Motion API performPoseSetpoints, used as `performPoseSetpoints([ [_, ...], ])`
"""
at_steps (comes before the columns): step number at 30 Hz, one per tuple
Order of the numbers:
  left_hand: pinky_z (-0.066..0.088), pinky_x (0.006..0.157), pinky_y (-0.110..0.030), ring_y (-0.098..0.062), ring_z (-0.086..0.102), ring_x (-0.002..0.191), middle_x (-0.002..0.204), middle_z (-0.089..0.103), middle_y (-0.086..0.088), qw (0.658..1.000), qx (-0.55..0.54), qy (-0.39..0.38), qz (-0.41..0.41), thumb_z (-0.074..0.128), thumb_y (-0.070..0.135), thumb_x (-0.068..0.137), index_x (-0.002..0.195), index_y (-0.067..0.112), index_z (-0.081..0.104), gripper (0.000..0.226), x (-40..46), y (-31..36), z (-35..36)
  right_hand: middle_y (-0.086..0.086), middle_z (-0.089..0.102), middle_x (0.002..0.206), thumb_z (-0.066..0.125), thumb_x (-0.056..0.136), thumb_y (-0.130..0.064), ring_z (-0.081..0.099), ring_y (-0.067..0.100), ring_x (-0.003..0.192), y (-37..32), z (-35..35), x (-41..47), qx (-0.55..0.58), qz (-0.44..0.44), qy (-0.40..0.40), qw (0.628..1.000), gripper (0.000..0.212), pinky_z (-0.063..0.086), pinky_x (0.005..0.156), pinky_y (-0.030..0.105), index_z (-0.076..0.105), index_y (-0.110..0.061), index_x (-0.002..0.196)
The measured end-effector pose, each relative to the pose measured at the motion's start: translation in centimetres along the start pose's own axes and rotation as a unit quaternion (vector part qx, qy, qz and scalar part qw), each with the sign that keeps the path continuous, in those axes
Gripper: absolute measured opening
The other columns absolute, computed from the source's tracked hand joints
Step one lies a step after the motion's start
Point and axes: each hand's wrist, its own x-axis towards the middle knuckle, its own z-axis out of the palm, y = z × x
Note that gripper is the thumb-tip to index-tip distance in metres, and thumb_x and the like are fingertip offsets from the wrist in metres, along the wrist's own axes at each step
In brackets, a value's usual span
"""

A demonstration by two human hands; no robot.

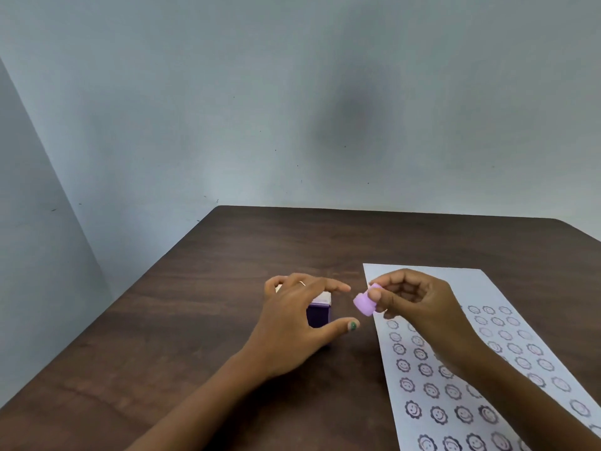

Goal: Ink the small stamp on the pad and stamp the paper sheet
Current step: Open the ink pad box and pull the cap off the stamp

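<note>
My right hand (419, 307) pinches a small lilac stamp (365, 303) between thumb and fingers, tilted, just above the left edge of the white paper sheet (432, 327). The sheet lies on the right of the table and carries several rows of smiling-flower prints. My left hand (292, 323) hovers with fingers spread over a small purple ink pad box (318, 312) with a pale top. The hand hides most of the box, and whether it touches the box is unclear.
A dark wooden table (195, 320) stands in a corner against pale grey walls (292, 109). Its far edge runs below the back wall, and its left edge slants toward the near left.
</note>
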Motion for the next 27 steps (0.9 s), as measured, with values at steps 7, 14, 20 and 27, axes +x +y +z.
performPoseSetpoints([
  [7, 0.021, 0.095, -0.021, 0.009, 0.050, 0.106, 0.102, 0.060, 0.036, 0.994, -0.034, 0.097, -0.019, 0.055, 0.069, 0.073, 0.096, 0.045, 0.065, 0.034, -0.1, 1.4, 0.7, 0.006, 0.075, 0.072, 0.068, 0.065, -0.021, 0.068, 0.015, 0.063, -0.4, 0.7, -0.5, 0.196, 0.112, -0.034, 0.974, 0.026, 0.057, 0.058, 0.020, 0.070, -0.007, 0.087],
  [14, 0.028, 0.091, -0.027, 0.005, 0.055, 0.102, 0.094, 0.065, 0.034, 0.989, -0.069, 0.122, -0.042, 0.054, 0.072, 0.071, 0.092, 0.045, 0.068, 0.037, 0.1, 1.4, 0.6, 0.011, 0.076, 0.082, 0.070, 0.061, -0.015, 0.072, 0.019, 0.070, -0.7, 1.0, -0.8, 0.252, 0.134, -0.023, 0.958, 0.032, 0.057, 0.059, 0.020, 0.068, -0.003, 0.090],
  [20, 0.025, 0.090, -0.022, 0.017, 0.046, 0.105, 0.085, 0.059, 0.043, 0.989, -0.073, 0.119, -0.046, 0.057, 0.066, 0.070, 0.092, 0.049, 0.065, 0.029, 0.1, 1.7, 0.4, 0.015, 0.075, 0.090, 0.071, 0.058, -0.014, 0.072, 0.026, 0.084, -0.2, 1.2, -0.8, 0.253, 0.116, -0.005, 0.960, 0.031, 0.059, 0.070, 0.025, 0.069, -0.006, 0.087],
  [27, 0.021, 0.090, -0.017, 0.016, 0.046, 0.105, 0.085, 0.059, 0.045, 0.990, -0.075, 0.108, -0.048, 0.056, 0.067, 0.069, 0.091, 0.053, 0.062, 0.027, 0.3, 2.0, -0.1, 0.012, 0.075, 0.091, 0.071, 0.057, -0.017, 0.071, 0.027, 0.087, -0.1, 1.5, -0.8, 0.219, 0.074, 0.007, 0.973, 0.031, 0.059, 0.074, 0.027, 0.069, -0.009, 0.087],
])
